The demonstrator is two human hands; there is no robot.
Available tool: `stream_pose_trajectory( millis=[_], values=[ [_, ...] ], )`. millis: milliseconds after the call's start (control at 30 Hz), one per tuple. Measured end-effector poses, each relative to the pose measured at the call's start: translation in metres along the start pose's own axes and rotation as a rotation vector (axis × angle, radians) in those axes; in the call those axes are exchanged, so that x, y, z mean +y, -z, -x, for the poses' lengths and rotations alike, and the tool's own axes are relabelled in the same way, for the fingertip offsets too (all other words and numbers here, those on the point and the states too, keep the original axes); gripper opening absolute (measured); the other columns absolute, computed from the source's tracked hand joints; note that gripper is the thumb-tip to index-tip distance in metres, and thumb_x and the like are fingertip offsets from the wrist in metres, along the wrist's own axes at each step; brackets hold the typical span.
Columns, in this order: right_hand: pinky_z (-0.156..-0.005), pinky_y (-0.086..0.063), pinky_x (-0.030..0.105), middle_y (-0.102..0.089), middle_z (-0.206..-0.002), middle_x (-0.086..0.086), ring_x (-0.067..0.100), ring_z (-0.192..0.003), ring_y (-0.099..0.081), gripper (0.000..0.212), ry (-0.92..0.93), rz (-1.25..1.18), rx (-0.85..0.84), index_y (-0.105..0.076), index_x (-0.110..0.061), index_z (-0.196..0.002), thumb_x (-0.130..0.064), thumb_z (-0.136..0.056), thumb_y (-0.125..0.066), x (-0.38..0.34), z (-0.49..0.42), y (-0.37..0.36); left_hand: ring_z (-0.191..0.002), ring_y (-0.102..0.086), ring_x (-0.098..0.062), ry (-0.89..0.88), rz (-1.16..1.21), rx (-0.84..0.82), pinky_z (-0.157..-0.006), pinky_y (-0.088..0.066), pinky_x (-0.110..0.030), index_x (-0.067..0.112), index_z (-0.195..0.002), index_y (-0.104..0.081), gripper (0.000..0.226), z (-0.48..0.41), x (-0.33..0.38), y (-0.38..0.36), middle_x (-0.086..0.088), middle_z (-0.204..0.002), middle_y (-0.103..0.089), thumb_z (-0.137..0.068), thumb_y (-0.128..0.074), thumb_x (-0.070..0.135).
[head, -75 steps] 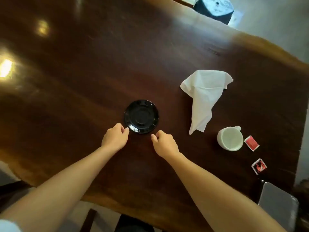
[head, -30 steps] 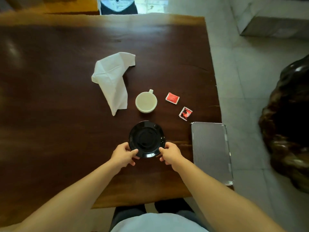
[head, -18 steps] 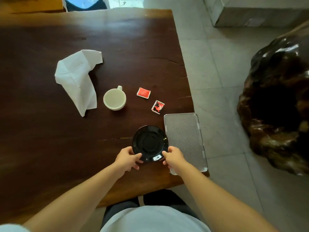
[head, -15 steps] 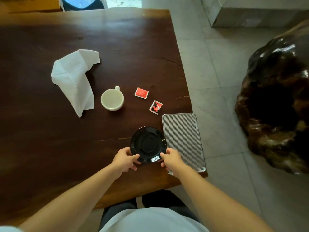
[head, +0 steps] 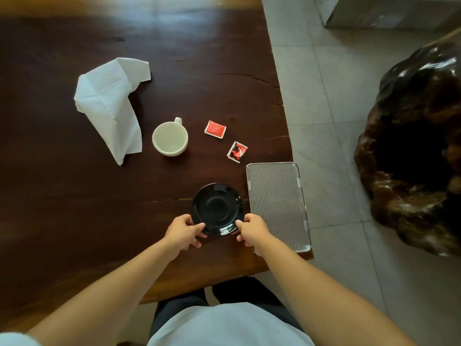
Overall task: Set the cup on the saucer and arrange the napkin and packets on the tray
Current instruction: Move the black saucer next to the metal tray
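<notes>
Pinched at its near rim by the curled fingers of the left hand [head: 183, 232] and right hand [head: 252, 229], the saucer [head: 217, 208] is now at lower centre, brought just beside the tray [head: 277, 203], so fetching the cup [head: 170, 139] from mid-frame looks next.

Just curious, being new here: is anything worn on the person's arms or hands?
The left hand and right hand are bare: no gloves, watch or rings visible. Forearms are bare too; a pale sleeve edge shows at the left upper arm.
</notes>
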State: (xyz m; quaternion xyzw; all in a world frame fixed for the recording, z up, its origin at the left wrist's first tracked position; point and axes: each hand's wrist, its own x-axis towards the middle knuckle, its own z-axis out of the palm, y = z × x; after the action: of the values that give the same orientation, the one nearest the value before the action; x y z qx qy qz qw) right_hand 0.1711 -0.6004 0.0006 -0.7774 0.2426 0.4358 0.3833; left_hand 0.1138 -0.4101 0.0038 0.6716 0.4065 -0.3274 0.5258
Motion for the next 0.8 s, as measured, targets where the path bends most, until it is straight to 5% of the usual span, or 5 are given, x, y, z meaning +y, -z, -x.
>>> stream_pose_trajectory(
  millis=[233,467,700,800],
  values=[
    [-0.041,-0.037,0.02,-0.059,-0.087,0.01,0.011,-0.056,-0.054,0.012,-0.05,-0.008,-0.001,-0.05,-0.014,-0.093,-0.021,-0.102,-0.052,0.009,-0.008,-0.003,-0.058,-0.069,-0.021,0.041,-0.001,-0.017,-0.04,-0.034,-0.023,0.011,-0.083,-0.055,0.021,-0.008,-0.005,-0.006,-0.007,-0.085,-0.079,-0.095,-0.066,0.023],
    [-0.046,-0.041,0.02,-0.063,-0.101,0.01,0.012,-0.066,-0.061,0.026,-0.09,-0.088,0.022,-0.051,-0.01,-0.125,-0.019,-0.101,-0.053,0.017,-0.013,0.001,-0.058,-0.069,-0.022,0.045,-0.009,-0.017,-0.039,-0.036,-0.024,0.008,-0.09,-0.058,0.019,-0.013,-0.011,-0.021,-0.006,-0.085,-0.079,-0.096,-0.065,0.024],
    [-0.049,-0.05,0.022,-0.066,-0.116,0.012,0.015,-0.068,-0.07,0.017,-0.228,-0.31,0.012,-0.054,-0.004,-0.116,-0.004,-0.099,-0.05,0.017,-0.017,0.002,-0.061,-0.07,-0.022,0.025,-0.033,0.016,-0.041,-0.04,-0.024,0.011,-0.097,-0.059,0.014,-0.017,-0.012,-0.031,-0.006,-0.087,-0.078,-0.097,-0.064,0.025],
    [-0.061,-0.057,0.025,-0.06,-0.117,0.013,0.017,-0.07,-0.071,0.021,-0.262,-0.383,-0.024,-0.053,0.0,-0.119,0.0,-0.098,-0.05,0.015,-0.014,0.002,-0.062,-0.069,-0.022,0.035,-0.037,0.02,-0.041,-0.04,-0.024,0.011,-0.099,-0.06,0.012,-0.02,-0.015,-0.033,-0.006,-0.088,-0.077,-0.097,-0.063,0.023]
  ],
)
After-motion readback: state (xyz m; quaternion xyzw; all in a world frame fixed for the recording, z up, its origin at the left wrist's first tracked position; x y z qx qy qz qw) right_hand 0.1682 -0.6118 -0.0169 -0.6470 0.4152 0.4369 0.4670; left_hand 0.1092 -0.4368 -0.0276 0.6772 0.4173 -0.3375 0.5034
